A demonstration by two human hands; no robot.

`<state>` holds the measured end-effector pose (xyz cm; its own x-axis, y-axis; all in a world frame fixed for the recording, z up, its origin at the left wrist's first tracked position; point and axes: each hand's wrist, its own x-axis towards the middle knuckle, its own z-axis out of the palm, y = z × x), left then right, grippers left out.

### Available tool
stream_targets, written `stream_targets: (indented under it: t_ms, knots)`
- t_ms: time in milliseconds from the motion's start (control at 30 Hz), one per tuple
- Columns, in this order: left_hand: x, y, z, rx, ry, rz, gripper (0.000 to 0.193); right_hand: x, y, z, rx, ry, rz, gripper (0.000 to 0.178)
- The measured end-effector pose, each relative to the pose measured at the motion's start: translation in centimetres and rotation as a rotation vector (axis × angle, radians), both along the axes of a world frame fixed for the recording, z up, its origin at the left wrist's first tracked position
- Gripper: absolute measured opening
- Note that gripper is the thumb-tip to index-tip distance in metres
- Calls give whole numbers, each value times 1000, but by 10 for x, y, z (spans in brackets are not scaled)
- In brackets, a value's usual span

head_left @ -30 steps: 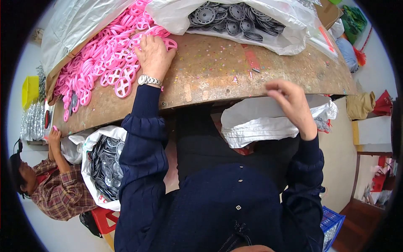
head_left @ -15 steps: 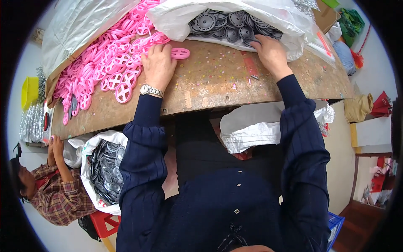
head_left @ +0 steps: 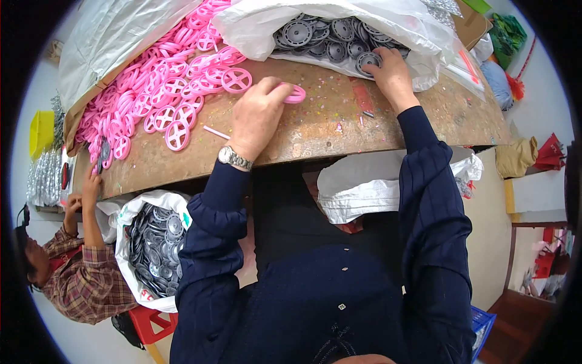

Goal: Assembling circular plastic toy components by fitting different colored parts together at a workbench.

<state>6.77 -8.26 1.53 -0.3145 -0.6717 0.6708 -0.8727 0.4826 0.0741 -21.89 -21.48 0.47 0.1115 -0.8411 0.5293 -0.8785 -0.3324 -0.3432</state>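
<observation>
My left hand (head_left: 260,115) is closed on a pink plastic wheel ring (head_left: 295,94) and holds it just above the worn wooden table (head_left: 315,130). At the mouth of a white sack, my right hand (head_left: 391,76) pinches a grey plastic wheel disc (head_left: 368,62) by its edge. More grey discs (head_left: 321,36) lie heaped inside that white sack (head_left: 248,36). Left of my left hand spreads a big pile of pink rings with cross-shaped spokes (head_left: 163,91). One loose pink ring (head_left: 236,79) lies close to my left hand.
A white stick (head_left: 216,132) and a small metal pin (head_left: 368,113) lie on the tabletop among coloured specks. Below the table's left edge stands a sack (head_left: 124,242) of dark discs on a red stool (head_left: 148,324). A co-worker (head_left: 91,279) in a plaid shirt sits at left, one hand touching the pile.
My left hand has moved right and nearer, carrying a pink ring away from the pile. My right hand has drawn a grey disc up into view. The co-worker's hand has reached up to the pile.
</observation>
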Motion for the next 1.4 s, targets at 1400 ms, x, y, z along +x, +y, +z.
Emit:
stream_targets:
  t_ms: [1400]
  knots:
    - [-82,88,2,889,1392,-520,35,42,190,22,382,-1062,510,19]
